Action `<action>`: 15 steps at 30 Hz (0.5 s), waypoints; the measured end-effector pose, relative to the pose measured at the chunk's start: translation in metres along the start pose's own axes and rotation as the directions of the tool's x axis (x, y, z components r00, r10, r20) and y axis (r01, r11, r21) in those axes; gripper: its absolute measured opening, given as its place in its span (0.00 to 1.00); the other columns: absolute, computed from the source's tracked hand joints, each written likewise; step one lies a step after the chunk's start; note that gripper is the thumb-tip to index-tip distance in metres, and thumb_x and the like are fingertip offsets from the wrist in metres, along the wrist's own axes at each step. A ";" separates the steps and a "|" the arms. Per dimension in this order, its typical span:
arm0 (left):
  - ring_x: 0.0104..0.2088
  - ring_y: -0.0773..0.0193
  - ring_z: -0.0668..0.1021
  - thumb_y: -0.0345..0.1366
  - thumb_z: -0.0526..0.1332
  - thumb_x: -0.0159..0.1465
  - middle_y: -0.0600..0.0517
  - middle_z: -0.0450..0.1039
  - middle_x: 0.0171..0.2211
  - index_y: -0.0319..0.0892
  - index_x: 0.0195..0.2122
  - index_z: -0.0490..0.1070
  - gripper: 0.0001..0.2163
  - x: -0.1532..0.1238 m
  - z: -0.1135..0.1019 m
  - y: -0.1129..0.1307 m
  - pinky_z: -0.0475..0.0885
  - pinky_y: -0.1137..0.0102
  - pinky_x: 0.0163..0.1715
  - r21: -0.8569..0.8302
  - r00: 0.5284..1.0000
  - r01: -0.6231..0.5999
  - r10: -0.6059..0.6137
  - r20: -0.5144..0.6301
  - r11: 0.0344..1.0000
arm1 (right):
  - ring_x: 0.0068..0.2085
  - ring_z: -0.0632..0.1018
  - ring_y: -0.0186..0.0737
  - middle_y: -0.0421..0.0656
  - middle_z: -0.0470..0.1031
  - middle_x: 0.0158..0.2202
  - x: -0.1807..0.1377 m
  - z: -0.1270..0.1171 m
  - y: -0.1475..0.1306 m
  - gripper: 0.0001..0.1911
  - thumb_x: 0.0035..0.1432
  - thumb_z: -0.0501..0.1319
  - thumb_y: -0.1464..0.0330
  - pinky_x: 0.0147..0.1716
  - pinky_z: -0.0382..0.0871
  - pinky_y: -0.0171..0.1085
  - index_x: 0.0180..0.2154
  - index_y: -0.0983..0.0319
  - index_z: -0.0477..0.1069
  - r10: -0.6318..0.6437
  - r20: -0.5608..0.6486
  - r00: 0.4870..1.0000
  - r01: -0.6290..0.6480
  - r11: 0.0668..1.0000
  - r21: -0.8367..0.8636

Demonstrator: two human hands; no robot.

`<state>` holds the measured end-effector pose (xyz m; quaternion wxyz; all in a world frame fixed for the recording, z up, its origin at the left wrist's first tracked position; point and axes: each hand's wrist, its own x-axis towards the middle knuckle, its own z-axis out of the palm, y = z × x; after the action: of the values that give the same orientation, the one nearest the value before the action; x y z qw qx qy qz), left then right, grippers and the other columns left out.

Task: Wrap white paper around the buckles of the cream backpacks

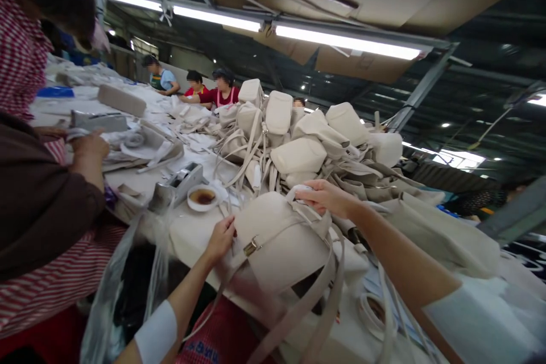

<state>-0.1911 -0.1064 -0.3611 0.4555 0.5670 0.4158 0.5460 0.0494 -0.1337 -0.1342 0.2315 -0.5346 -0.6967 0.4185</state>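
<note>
A beige handbag (279, 227) with a metal clasp (251, 247) on its front is tilted at the table edge before me. My left hand (222, 237) is closed on its left side, fingers curled round the edge. At its upper right, my right hand (326, 196) is closed on the bag by a pale part near the top; the fingertips are partly hidden. Long beige straps (313, 298) hang from the bag toward me. A white dish (202, 198) with brown liquid stands just beyond my left hand.
A heap of similar beige bags (298, 153) rises behind. A metal tape dispenser (185, 179) stands left of it, and a tape roll (375, 314) lies at right. A co-worker's hand (91, 145) works at left, above a clear plastic bag (123, 284). Other people sit farther back.
</note>
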 end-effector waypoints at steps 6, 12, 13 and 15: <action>0.22 0.67 0.70 0.52 0.61 0.53 0.52 0.73 0.22 0.38 0.32 0.73 0.19 0.004 -0.002 0.005 0.60 0.73 0.22 -0.161 0.992 0.126 -0.130 -0.011 0.979 | 0.18 0.51 0.24 0.29 0.52 0.18 -0.021 -0.016 -0.007 0.24 0.47 0.68 0.50 0.17 0.39 0.30 0.25 0.60 0.61 -0.061 -0.132 0.989 0.064 0.998 0.015; 0.22 0.68 0.71 0.56 0.64 0.49 0.51 0.73 0.24 0.38 0.32 0.71 0.23 0.017 -0.002 0.036 0.64 0.73 0.23 -0.237 0.990 0.131 -0.139 -0.018 0.963 | 0.18 0.51 0.22 0.31 0.56 0.20 -0.052 -0.064 -0.046 0.23 0.46 0.70 0.49 0.17 0.39 0.30 0.28 0.62 0.69 -0.131 -0.183 0.974 0.135 0.991 0.014; 0.22 0.69 0.71 0.56 0.65 0.49 0.51 0.74 0.25 0.38 0.32 0.71 0.23 0.019 -0.002 0.046 0.64 0.74 0.23 -0.252 0.991 0.123 -0.131 -0.016 0.960 | 0.18 0.52 0.22 0.32 0.56 0.20 -0.053 -0.068 -0.051 0.24 0.46 0.70 0.49 0.17 0.39 0.30 0.29 0.63 0.70 -0.132 -0.197 0.971 0.138 0.990 0.016; 0.22 0.69 0.71 0.55 0.66 0.48 0.51 0.73 0.25 0.37 0.32 0.72 0.23 0.021 -0.002 0.071 0.63 0.74 0.23 -0.290 0.994 0.100 -0.109 -0.017 0.952 | 0.17 0.52 0.22 0.32 0.57 0.20 -0.050 -0.070 -0.054 0.24 0.46 0.70 0.49 0.16 0.39 0.30 0.31 0.63 0.71 -0.132 -0.232 0.964 0.141 0.990 0.023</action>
<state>-0.1933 -0.1028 -0.2869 0.5547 0.4624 0.3685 0.5854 0.0898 -0.1614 -0.0448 0.3493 -0.5255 -0.6922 0.3503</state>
